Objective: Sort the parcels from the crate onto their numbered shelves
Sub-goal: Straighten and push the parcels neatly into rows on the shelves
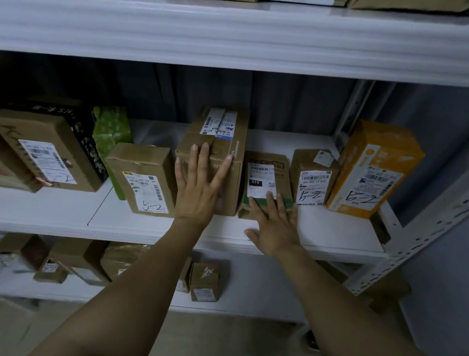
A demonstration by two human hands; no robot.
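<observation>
On the middle white shelf (166, 228) stands a row of parcels. My left hand (198, 186) lies flat, fingers spread, against the front of a tall brown cardboard box (226, 131) in the middle. My right hand (274, 224) presses straight fingers on the lower front of a small brown parcel (264, 174) with a white label and green tape, just right of that box. Left of the tall box is a brown parcel marked 5-2 (142, 178). The crate is not in view.
Further right stand a small brown 5-2 parcel (312, 179) and an orange 5-2 box (370, 172). At left are a large brown box (43, 149) and a green packet (112, 130). More parcels fill the shelf above and the shelf below (204, 283). A perforated steel upright (420, 239) bounds the right.
</observation>
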